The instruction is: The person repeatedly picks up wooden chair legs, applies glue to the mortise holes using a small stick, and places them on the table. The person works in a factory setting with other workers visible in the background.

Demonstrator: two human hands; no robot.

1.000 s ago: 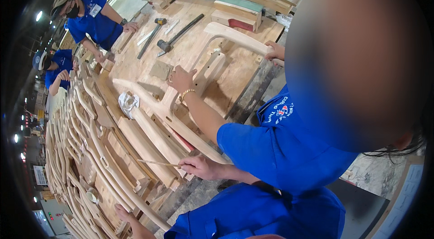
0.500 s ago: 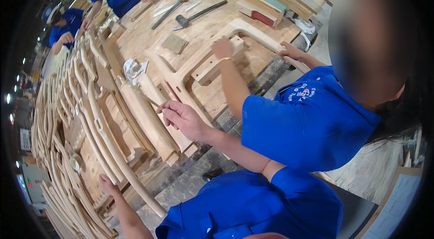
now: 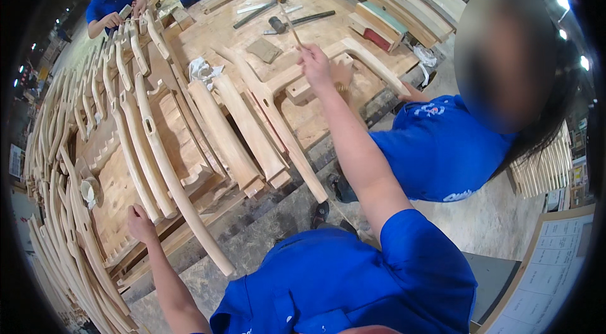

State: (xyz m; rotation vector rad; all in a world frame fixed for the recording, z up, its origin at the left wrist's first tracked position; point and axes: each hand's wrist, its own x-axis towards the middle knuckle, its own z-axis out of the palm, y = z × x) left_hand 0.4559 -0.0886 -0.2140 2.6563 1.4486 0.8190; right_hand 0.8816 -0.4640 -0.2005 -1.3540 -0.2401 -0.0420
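My right hand (image 3: 315, 69) is raised above the table at centre, closed round a thin tan stick (image 3: 291, 29) that points up and away. Beneath and beside it lies a U-shaped pale wooden frame (image 3: 268, 105), with a co-worker's hand (image 3: 341, 72) at its crosspiece, partly behind my arm. My left hand (image 3: 142, 225) is at the near left, fingers curled, close to the end of a curved wooden bar (image 3: 136, 173). What it holds, if anything, is hidden. Another curved bar with a slot (image 3: 165, 157) lies to its right.
Two thick wooden pieces (image 3: 221, 135) lie mid-table. Mallets (image 3: 276, 24) and sandpaper-like brown squares (image 3: 264, 50) are farther back. Many curved bars (image 3: 69, 107) line the left, near a small cup (image 3: 88, 190). A co-worker (image 3: 442, 138) stands close at right; others work at far left.
My right hand has swung up and away over the frame with the stick, which now points upward. My left hand stays near the curved bars. The view has shifted.
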